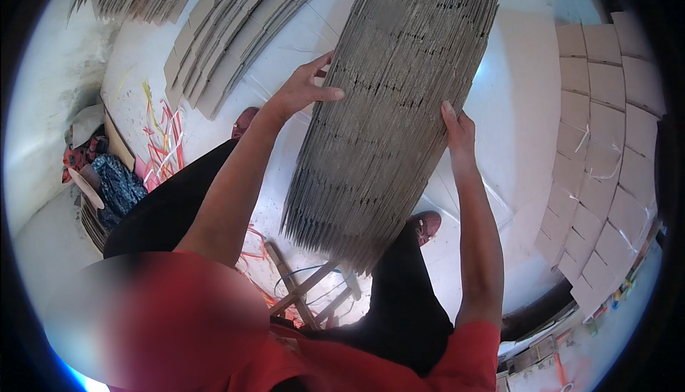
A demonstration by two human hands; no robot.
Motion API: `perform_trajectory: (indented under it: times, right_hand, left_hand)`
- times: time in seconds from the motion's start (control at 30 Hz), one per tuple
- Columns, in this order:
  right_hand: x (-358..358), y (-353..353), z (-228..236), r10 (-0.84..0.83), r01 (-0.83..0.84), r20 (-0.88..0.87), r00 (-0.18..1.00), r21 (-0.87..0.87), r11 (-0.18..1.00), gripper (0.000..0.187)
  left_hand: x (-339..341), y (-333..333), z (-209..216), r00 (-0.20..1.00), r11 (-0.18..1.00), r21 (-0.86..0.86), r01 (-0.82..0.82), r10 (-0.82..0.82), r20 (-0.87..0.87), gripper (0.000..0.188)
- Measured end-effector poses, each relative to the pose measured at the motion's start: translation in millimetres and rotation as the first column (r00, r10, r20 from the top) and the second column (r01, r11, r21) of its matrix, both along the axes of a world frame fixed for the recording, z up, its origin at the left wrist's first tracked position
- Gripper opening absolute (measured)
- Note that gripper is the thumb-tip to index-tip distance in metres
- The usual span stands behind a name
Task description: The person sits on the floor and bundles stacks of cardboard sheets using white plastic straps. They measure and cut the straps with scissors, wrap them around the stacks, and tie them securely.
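Note:
A long, thick bundle of grey-brown flat cardboard pieces [385, 121], packed edge to edge, stands slantwise in front of me between my legs. Its upper end leans to the right. My left hand [303, 92] grips the bundle's left side, thumb on the near face and fingers against the side. On the opposite side, a little lower, my right hand [459, 129] clasps the edge with its thumb on the face. Most of the right fingers are hidden behind the bundle.
More cardboard stacks [235, 28] lie at the far left, and tied cardboard stacks [599, 135] stand along the right. Loose red and white strapping strips [165, 142] are on the floor at left, beside a heap of cloth [118, 181]. A crossed wooden frame [303, 288] sits below the bundle.

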State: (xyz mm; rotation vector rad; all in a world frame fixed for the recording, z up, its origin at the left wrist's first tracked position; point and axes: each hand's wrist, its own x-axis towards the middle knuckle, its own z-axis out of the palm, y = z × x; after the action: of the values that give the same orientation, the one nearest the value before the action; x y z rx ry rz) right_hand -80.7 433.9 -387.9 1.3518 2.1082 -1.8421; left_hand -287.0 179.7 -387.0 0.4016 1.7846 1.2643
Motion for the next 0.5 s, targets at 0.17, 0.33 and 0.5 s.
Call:
perform_trajectory:
  times: [0.17, 0.33, 0.5]
  right_hand:
    - [-5.0, -9.6, 10.3, -0.161, 0.114, -0.088, 0.983, -0.392, 0.913, 0.066]
    - [-7.2, -22.3, 20.5, -0.124, 0.063, -0.141, 0.982, -0.37, 0.927, 0.066]
    - [-3.1, -36.1, 71.2, -0.099, 0.032, -0.166, 0.981, -0.364, 0.931, 0.063]
  left_hand:
    - [22.3, 18.0, 4.4, 0.995, 0.995, 0.068, -0.068, 0.063, 0.076, 0.095]
    - [19.4, 7.8, 21.8, 0.998, 0.999, 0.038, -0.03, 0.028, 0.058, 0.094]
    - [23.7, -7.6, 75.4, 0.995, 0.993, 0.074, -0.089, 0.092, -0.046, 0.092]
